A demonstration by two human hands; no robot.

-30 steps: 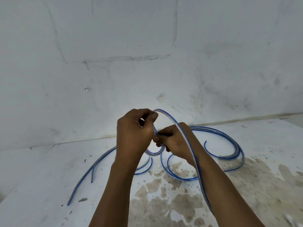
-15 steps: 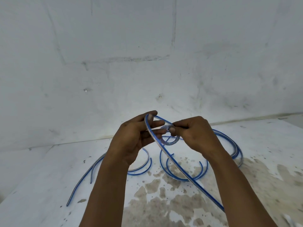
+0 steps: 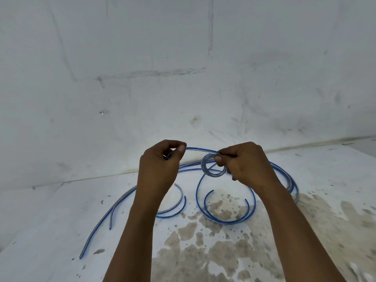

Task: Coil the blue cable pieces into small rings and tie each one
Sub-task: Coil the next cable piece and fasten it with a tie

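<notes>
Hands raised: right hand (image 3: 249,163) pinches small cable ring (image 3: 213,165); left hand (image 3: 160,165) grips cable tail (image 3: 200,150).

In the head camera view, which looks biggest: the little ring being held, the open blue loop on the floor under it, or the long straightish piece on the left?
1. Long straightish piece, longest.
2. Open blue loop.
3. Little ring, smallest, though held nearer the camera.

Inside the left hand (image 3: 160,167) we cannot see the cable end (image 3: 167,155). The right hand (image 3: 247,164) covers part of the small ring (image 3: 205,169). Behind its wrist, the floor cables (image 3: 291,184) are hidden and blurred.
</notes>
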